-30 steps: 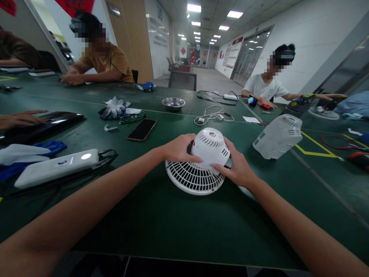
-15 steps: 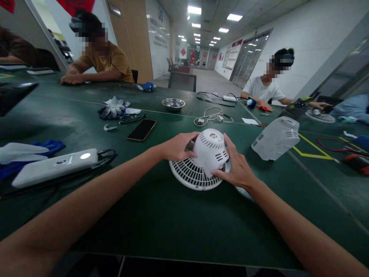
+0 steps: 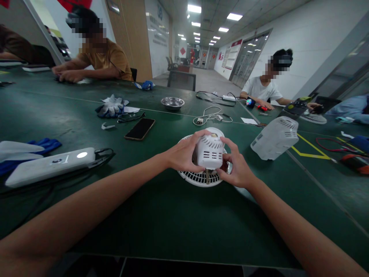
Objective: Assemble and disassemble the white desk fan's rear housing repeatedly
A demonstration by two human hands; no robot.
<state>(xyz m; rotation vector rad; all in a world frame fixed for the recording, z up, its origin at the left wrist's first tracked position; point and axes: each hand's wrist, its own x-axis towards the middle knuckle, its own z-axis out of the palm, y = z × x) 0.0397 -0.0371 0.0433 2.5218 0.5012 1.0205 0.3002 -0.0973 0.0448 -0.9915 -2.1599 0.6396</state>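
Observation:
Between my hands is a white slotted fan motor cover (image 3: 210,151), its vents facing me. My left hand (image 3: 188,152) grips its left side, with the fingers over the top and the thumb at the lower edge. On the opposite side, my right hand (image 3: 235,167) closes on its lower right edge with thumb and fingers. Under the cover lies a round white fan grille (image 3: 198,179) on the green table. A short brownish metal piece (image 3: 207,177) shows below the cover's edge. The inside of the cover is hidden.
A translucent white plastic housing (image 3: 275,138) stands to the right. Leftward lie a phone (image 3: 140,129), a white power bank-like device (image 3: 52,165) and gloves (image 3: 112,106). A metal bowl (image 3: 172,103) and white cable (image 3: 211,115) sit farther back. Two people work across the table (image 3: 161,223).
The cover has turned, so its slotted side now faces me, and the metal piece beneath shows. My left hand has shifted over its top. The grille has turned or shifted slightly right.

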